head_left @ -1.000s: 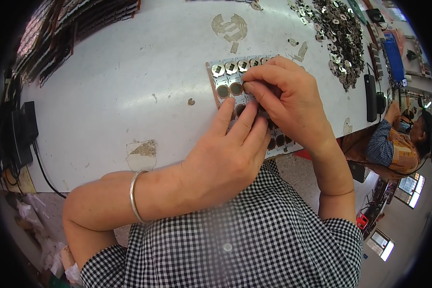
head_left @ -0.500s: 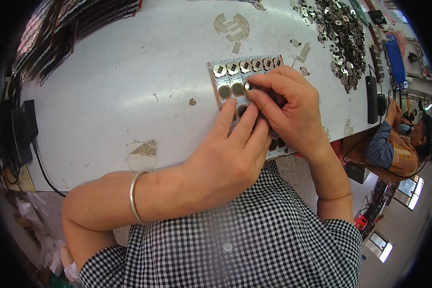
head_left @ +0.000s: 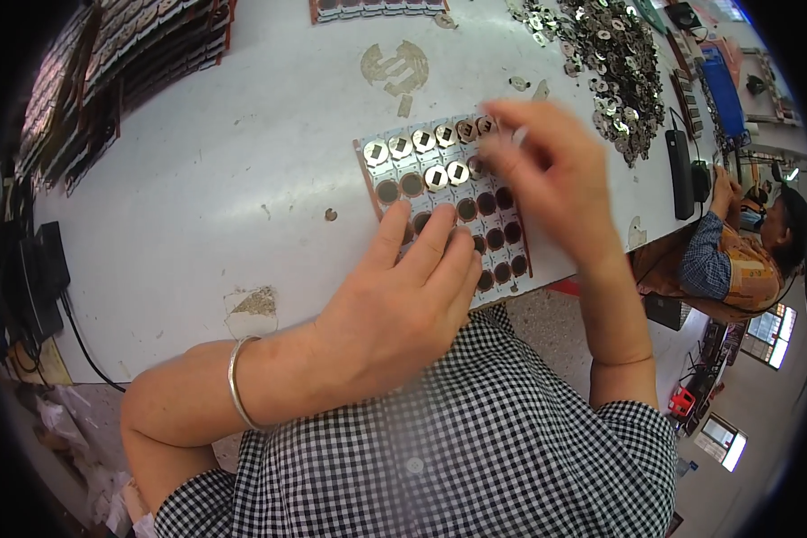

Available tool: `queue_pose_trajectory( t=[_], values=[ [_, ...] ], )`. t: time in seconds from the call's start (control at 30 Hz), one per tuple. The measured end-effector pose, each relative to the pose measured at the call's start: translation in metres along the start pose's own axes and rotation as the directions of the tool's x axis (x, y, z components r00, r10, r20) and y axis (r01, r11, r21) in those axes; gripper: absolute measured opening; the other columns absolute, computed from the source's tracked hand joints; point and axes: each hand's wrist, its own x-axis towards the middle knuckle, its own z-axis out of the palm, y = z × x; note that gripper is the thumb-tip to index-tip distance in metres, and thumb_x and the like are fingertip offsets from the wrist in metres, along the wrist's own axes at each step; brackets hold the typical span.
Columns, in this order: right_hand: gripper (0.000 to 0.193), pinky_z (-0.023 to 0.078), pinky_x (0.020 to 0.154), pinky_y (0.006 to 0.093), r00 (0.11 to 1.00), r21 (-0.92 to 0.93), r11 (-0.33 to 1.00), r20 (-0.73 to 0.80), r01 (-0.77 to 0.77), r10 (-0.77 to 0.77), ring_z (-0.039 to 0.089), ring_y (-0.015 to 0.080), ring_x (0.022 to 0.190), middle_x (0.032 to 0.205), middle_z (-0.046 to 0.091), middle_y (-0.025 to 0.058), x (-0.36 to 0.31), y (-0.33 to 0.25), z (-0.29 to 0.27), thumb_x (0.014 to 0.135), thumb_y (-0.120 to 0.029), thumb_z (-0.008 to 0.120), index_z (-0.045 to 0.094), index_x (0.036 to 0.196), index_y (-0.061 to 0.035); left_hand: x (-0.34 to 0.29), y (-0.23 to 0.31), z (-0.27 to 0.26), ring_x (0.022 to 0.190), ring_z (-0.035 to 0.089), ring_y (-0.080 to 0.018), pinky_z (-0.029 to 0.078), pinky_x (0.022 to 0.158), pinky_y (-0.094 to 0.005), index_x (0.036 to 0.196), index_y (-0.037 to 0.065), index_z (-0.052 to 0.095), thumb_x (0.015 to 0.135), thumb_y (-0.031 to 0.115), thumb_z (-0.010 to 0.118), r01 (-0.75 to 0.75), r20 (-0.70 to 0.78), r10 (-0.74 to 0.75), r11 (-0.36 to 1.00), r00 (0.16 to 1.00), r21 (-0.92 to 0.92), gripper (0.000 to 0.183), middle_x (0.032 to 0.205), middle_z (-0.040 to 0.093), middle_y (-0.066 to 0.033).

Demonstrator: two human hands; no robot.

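Under the left hand and right hand, the white table bears a board, left fingers spread on it, right ones blurred above, whether gripping I cannot tell, silver discs ahead of the left hand.

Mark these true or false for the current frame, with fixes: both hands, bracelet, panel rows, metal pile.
1. The left hand lies over the panel, and the right hand is toward its right side. True.
2. The panel's top row has only dark circles. False: silvery discs line it.
3. A bracelet circles the left wrist. True.
4. Silvery discs fill the second row. False: its two leftmost spots show dark circles.
5. The metal pile lies left of the panel. False: upper right.
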Motion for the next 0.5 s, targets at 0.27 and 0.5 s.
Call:
queue_pose_trajectory(
  t=[0.27,0.5],
  values=[
    [0.021,0.053,0.071,0.0282,0.980,-0.380,0.903,0.051,0.199,-0.194,0.067,0.0181,0.082,0.107,0.071,0.0065,0.046,0.075,-0.047,0.093,-0.006,0.069,0.075,0.113,-0.0065,0.008,-0.007,0.000,0.124,0.058,-0.0347,0.042,0.105,-0.0540,0.113,0.000,0.070,0.062,0.026,0.088,-0.003,-0.036,-0.001,0.994,0.999,-0.108,0.060,0.121,0.063,-0.0145],
    [0.016,0.053,0.073,0.0326,0.992,-0.426,0.905,-0.121,-0.008,-0.048,0.068,0.0216,0.079,0.094,0.073,0.0078,0.046,0.042,-0.038,0.092,-0.014,0.073,0.075,0.105,-0.0048,0.008,-0.009,-0.010,0.125,0.057,-0.0344,0.042,0.105,-0.0544,0.116,0.000,0.068,0.066,0.027,0.086,-0.018,-0.001,0.018,0.998,1.000,-0.063,0.060,0.124,0.062,-0.0151]
  ],
)
